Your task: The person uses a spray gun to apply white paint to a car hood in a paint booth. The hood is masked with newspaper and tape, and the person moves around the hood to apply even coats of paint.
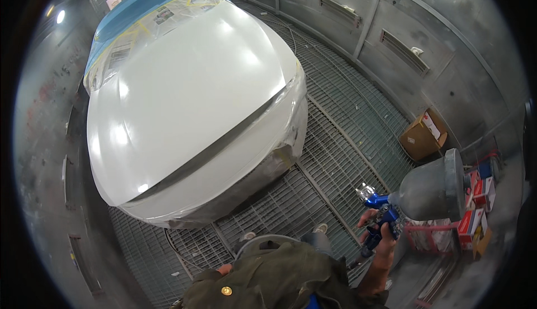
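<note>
A white car (190, 102) stands in a spray booth, its hood glossy and its windshield covered with blue film and yellow tape. Clear masking sheet wraps its front bumper (279, 152). My right hand (375, 233) grips a blue spray gun (383, 208) with a grey translucent cup (433, 188) on top, held off to the right of the car and away from it. Only a bit of my left hand (225, 268) shows at the lower middle, by my olive jacket; its fingers are hidden.
A metal grate floor (335, 158) surrounds the car. Grey booth walls with vents curve around. A cardboard box (422, 135) sits by the right wall. Several red and white boxes (475, 202) are stacked at the far right. A hose runs along the floor.
</note>
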The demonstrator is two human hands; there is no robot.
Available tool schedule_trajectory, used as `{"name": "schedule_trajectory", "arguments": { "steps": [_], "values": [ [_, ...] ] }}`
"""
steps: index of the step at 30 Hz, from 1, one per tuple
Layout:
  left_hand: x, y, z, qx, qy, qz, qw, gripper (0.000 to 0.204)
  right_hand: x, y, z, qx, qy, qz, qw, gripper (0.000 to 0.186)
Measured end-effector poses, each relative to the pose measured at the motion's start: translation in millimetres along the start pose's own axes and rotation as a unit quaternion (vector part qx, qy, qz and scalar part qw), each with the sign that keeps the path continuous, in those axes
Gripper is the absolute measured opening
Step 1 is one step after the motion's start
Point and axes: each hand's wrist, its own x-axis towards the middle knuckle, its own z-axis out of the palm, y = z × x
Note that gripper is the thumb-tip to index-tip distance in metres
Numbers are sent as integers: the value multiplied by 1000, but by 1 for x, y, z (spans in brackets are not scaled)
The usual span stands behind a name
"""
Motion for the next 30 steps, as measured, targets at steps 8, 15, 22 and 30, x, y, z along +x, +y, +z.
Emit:
{"name": "schedule_trajectory", "arguments": {
  "steps": [8, 15, 22, 30],
  "values": [
    [35, 178, 45, -47, 42, 1, 998, 40, 98, -56, -140, -11, -4, 21, 1000, 56],
    [68, 272, 45, -88, 65, -26, 994, 39, 208, -38, -217, -5, -58, 55, 997, 61],
    [165, 384, 1, -98, 92, -38, 990, 42, 360, -43, -254, -7, -97, 52, 994, 69],
    [277, 529, -110, -105, 219, 80, 967, 42, 545, -80, -277, -55, -137, 28, 989, 74]
  ]
}}
